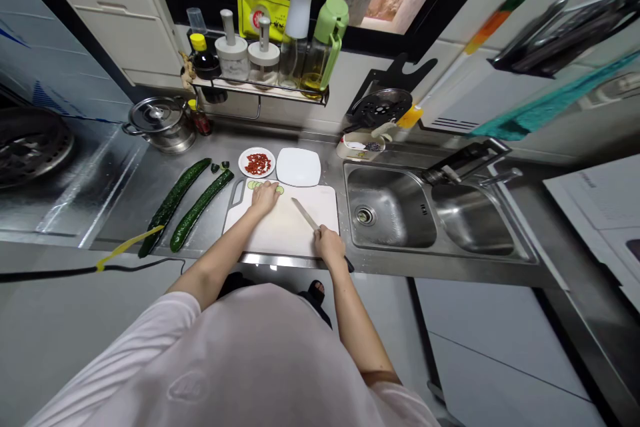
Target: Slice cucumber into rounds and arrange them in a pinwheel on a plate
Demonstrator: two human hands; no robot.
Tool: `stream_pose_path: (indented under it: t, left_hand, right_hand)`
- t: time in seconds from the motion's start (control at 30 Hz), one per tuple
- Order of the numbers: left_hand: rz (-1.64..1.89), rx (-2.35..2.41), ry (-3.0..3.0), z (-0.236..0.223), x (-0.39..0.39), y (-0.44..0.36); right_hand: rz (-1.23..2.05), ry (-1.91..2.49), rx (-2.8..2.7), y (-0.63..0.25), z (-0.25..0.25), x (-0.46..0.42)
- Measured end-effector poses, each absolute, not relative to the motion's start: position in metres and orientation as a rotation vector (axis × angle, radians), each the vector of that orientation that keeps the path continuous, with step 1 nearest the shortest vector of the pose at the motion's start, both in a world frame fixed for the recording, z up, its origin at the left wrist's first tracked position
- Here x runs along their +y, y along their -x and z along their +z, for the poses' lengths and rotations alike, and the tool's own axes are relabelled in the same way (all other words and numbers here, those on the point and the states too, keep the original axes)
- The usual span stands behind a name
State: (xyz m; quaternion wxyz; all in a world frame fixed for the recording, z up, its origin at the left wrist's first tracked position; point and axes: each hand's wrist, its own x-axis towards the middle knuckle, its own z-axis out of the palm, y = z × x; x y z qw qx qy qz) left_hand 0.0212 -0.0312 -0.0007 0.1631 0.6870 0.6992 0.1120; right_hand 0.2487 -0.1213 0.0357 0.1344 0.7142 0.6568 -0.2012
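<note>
The cucumber slices (253, 184) lie in a short row along the upper left edge of the white cutting board (280, 233), near the center of the frame; they are thin and round, with pale green flesh and a darker green rim. I view two cucumbers left of the board: a long cucumber (175, 205) and a shorter cucumber (201, 211), both dark green, bumpy and glossy, set diagonally on the steel counter (120, 180). Two small dark green end pieces (215, 167) sit near their upper ends. Markings: the yellow packet (250, 8), upper center, carries a red round emblem and dark characters too small for me to read. The shirt (240, 353), bottom center, bears a raised emblem that I cannot decipher. Left hand (266, 196): palm down at the upper left of the board, fingers bent and close together over the row, one slice showing beside the fingertips; I cannot tell whether it grips anything. The left forearm runs diagonally up from the lower left. Right hand (330, 245): closed around the handle of the knife (304, 213) at the board's lower right; the blade points to the upper left, its tip apart from the left hand. The right forearm rises from the lower right.
</note>
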Motion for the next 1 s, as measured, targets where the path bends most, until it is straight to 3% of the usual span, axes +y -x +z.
stream_pose_path:
  t: [0.37, 1.0]
  left_hand:
    - [0.252, 1.956, -2.028, -0.005, -0.018, -0.021]
    - [0.622, 2.022, -1.629, -0.009, -0.036, -0.015]
  right_hand:
    - [-0.583, -2.088, 1.935, -0.251, 0.029, -0.122]
    - [-0.574, -2.072, 1.974, -0.254, 0.023, -0.121]
